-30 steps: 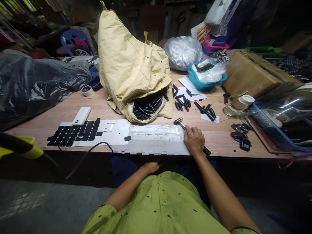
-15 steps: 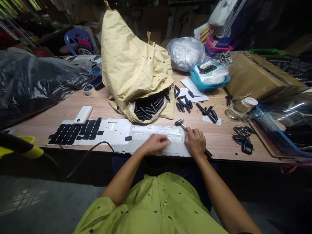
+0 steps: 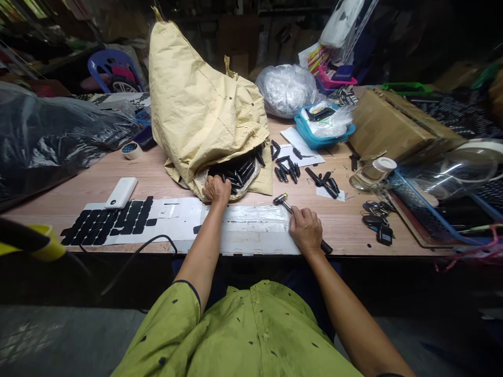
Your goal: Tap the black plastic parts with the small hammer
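Note:
My right hand [image 3: 306,230] is closed round the handle of a small hammer [image 3: 280,199], its head lying at the far side of a plastic-covered white strip [image 3: 251,217] along the table edge. At the mouth of a big tan paper sack [image 3: 212,115], my left hand [image 3: 217,189] has its fingers curled against short black tapered pieces [image 3: 245,168] heaped inside. A black tip shows by those fingers, but what they hold cannot be made out. More black pieces [image 3: 291,170] lie on the table right of the sack.
Black pads on a white sheet [image 3: 168,230] and a white power bank [image 3: 121,192] lie to the left. Rightward are a blue basket [image 3: 306,131], a cardboard box [image 3: 389,125], a glass jar [image 3: 371,173] and keys [image 3: 383,230]. A dark cable [image 3: 133,254] hangs at the front edge.
My left hand has moved from over the white strip, forward and left to the sack's mouth. My right hand stays on the hammer. The whole view has shifted slightly.

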`<state>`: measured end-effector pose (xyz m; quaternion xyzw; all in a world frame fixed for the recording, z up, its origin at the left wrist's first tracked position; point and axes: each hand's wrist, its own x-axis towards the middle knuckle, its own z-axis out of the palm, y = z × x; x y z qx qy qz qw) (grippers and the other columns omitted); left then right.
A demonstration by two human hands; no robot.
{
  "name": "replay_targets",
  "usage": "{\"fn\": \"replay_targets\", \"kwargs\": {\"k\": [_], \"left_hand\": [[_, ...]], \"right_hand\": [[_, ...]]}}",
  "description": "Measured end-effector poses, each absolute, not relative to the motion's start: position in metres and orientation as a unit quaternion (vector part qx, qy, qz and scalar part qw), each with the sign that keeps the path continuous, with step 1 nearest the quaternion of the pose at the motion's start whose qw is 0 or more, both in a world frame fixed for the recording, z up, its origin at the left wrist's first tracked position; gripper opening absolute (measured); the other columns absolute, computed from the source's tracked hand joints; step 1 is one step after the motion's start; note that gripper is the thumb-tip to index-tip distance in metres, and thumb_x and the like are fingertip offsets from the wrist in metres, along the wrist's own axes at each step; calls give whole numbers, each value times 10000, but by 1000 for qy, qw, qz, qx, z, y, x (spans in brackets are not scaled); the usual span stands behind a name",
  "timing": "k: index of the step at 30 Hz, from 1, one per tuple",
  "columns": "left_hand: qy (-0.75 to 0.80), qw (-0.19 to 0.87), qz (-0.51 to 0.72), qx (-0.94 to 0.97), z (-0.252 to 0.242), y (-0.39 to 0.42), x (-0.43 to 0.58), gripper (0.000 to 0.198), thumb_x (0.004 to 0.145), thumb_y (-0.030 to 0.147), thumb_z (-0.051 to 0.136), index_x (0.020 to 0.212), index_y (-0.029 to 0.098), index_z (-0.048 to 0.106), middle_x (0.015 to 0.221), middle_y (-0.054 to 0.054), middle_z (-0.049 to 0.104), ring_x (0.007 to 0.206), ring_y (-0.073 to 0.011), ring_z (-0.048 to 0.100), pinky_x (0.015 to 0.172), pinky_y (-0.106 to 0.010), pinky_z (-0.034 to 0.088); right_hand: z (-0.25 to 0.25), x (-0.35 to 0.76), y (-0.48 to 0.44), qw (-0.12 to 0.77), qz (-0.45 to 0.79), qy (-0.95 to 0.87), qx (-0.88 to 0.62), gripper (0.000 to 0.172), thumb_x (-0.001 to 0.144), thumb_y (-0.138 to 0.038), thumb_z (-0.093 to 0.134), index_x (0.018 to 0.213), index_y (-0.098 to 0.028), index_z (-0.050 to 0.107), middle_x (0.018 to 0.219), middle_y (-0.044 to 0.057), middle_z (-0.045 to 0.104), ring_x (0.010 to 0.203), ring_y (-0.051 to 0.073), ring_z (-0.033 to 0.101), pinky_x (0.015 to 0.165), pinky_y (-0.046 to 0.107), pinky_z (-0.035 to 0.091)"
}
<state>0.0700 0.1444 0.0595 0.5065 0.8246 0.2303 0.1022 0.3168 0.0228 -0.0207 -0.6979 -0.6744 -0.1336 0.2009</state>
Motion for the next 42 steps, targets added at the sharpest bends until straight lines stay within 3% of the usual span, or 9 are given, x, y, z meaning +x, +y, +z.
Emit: {"fn": "replay_targets", "kwargs": {"k": [4,10,20,25,30,36,42], "left_hand": [[762,80,309,563,60,121,63,215,941,314,556,1095,206,660,1123,-124,684,1095,-312,606,958,-448,443],[469,272,237,806,32,65,57,145,837,298,701,957,218,714,904,-31,696,850,-206,622,794,-321,489],[471,300,253,790,4,51,55,147,794,260,779,920,204,728,892,-36,647,897,-217,591,854,-361,486],[467,315,257,785,2,54,55,146,789,265,790,911,209,734,885,-34,650,900,-222,591,867,-368,489],[468,320,264,780,-1,54,60,134,783,249,786,908,212,755,870,-30,626,898,-215,585,869,-356,484],[462,330,281,774,0,55,60,212,770,192,756,980,216,753,873,-23,642,870,-200,583,848,-332,487],[466,331,278,772,0,56,61,135,790,200,744,924,210,760,858,-27,644,879,-201,582,863,-331,480]], "right_hand": [[-21,317,22,202,-129,-676,-696,327,901,-168,497,1165,-210,684,864,70,547,836,219,434,684,316,277],[-21,318,22,203,-115,-676,-699,323,915,-180,502,1180,-210,683,882,76,550,840,219,431,690,319,287],[-12,323,20,245,-69,-658,-709,349,945,-193,454,1207,-188,685,865,96,574,822,229,486,679,318,356],[10,302,-8,351,16,-661,-663,412,998,-273,387,1321,-214,635,1010,111,655,944,236,610,810,343,492],[15,268,-32,387,132,-712,-571,401,1022,-303,385,1330,-230,631,1101,106,698,1007,215,657,879,351,538],[4,255,-39,370,159,-736,-544,426,1022,-254,375,1370,-254,620,945,70,677,878,189,654,814,319,550],[7,252,-44,367,114,-747,-542,470,1021,-210,365,1435,-276,576,891,54,622,823,171,623,773,280,535]]}}
